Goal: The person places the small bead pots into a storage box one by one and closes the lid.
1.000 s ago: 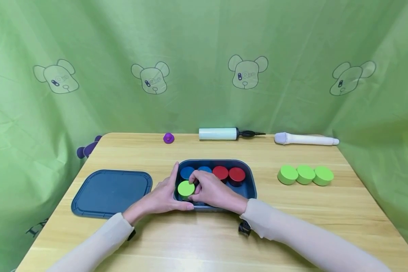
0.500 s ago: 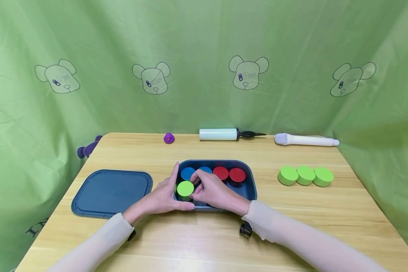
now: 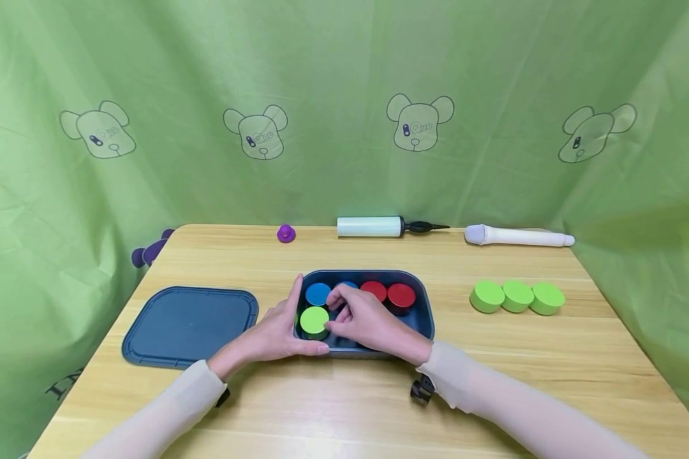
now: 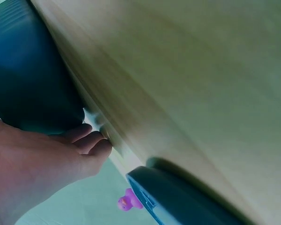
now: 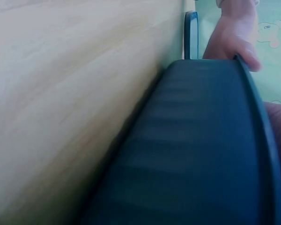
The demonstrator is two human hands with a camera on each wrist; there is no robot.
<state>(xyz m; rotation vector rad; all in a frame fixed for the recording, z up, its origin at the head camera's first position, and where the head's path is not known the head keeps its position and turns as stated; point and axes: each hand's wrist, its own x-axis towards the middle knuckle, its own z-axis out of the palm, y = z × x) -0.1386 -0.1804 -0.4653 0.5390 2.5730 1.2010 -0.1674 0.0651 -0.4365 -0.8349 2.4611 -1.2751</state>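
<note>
A dark blue plastic box [image 3: 422, 319] holds two blue round lids [image 3: 318, 294], two red ones [image 3: 400, 295], and a green round piece [image 3: 314, 321] at its front left corner. My left hand [image 3: 270, 333] spans that corner, thumb along the front rim and index finger straight along the left side. In the left wrist view its other fingers rest low by the box wall [image 4: 33, 75]. My right hand [image 3: 370, 319] hovers over the box with bent fingers, thumb tip beside the green piece and index fingertip apart from it. That hand partly covers one blue lid.
The flat blue box lid [image 3: 189, 325] lies to the left. Several other things sit around: three green round pieces [image 3: 517, 296] in a row at right, and a purple toy duck [image 3: 286, 233], hand pump [image 3: 370, 226] and white wand [image 3: 522, 236] along the back edge.
My right hand has loosened from the green piece and drawn slightly right, its fingertips now off the piece's top. The left hand has stayed at the box corner.
</note>
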